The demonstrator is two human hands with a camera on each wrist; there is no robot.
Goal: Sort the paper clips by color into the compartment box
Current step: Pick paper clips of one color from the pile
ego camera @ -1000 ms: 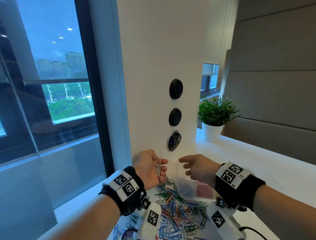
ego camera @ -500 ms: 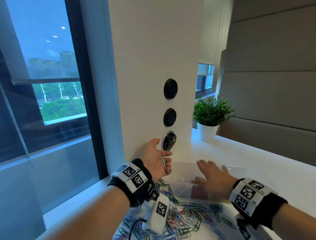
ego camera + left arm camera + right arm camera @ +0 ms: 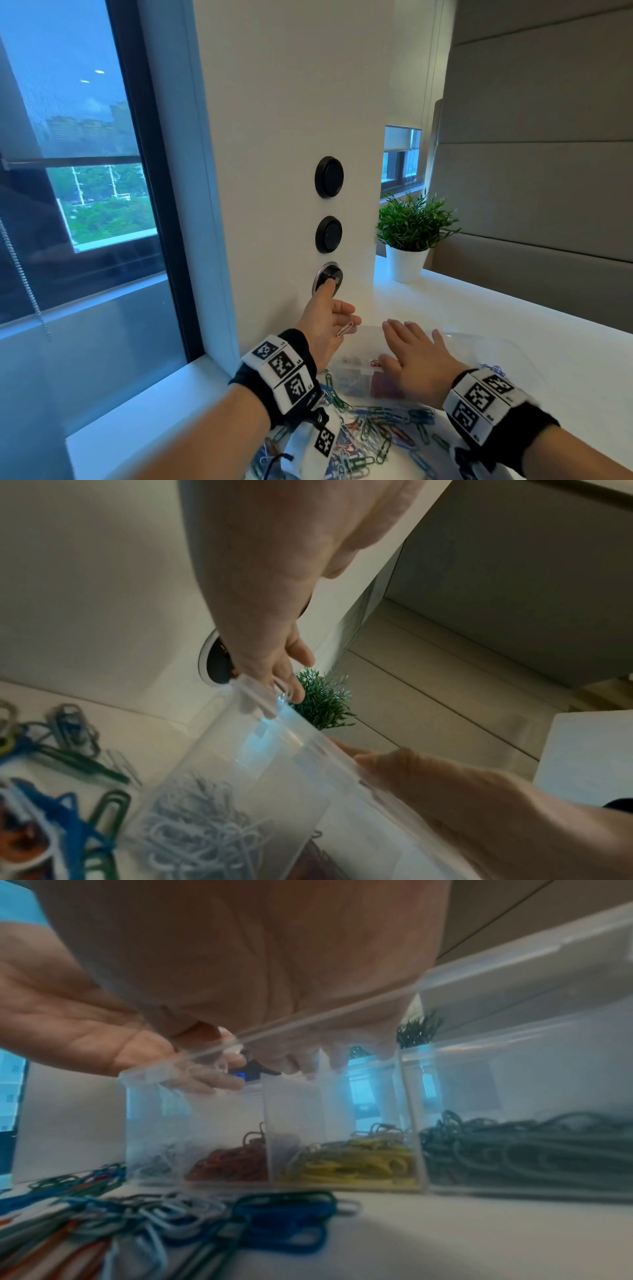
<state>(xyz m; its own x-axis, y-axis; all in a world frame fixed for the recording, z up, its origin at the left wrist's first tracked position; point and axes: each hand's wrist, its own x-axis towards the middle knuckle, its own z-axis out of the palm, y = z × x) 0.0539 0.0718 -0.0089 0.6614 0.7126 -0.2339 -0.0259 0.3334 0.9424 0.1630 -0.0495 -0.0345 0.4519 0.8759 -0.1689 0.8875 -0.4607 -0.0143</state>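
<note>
A clear compartment box (image 3: 479, 341) stands on the white desk beyond a mixed pile of coloured paper clips (image 3: 373, 435). In the right wrist view its compartments (image 3: 342, 1110) hold white, red, yellow and dark green clips. My left hand (image 3: 329, 317) hovers over the box's left end with its fingers spread and nearly straight. One white clip (image 3: 345, 329) hangs at its fingertips, and thumb and finger stand apart (image 3: 294, 669). My right hand (image 3: 412, 358) lies flat, palm down, over the box top, its fingers straight.
A white pillar with round black knobs (image 3: 329, 176) and a socket (image 3: 327, 279) rises just behind the box. A potted plant (image 3: 411, 236) stands at the back right. A window and the desk's left edge (image 3: 144, 404) are close by.
My left hand carried white clips from above the pile to the box's left end and opened its fingers. My right hand dropped from hovering to lying flat over the box.
</note>
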